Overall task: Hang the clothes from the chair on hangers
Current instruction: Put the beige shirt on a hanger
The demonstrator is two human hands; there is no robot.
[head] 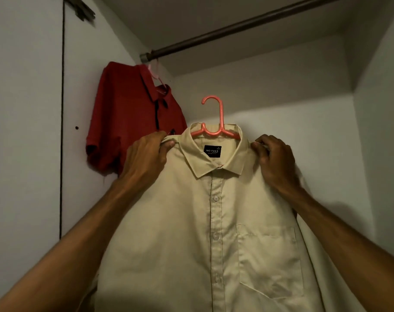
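Both hands gripping beige shirt [191, 233] on pink hanger [214, 122], wardrobe

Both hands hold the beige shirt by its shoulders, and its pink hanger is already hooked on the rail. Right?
No. The head view shows the pink hanger with its hook free below the rail, not on it. The left hand and right hand do hold the beige shirt by its shoulders.

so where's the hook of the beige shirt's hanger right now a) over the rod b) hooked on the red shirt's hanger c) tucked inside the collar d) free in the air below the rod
D: the hook of the pink hanger stands free below the rod, while the left hand and right hand grip the beige shirt at its shoulders.
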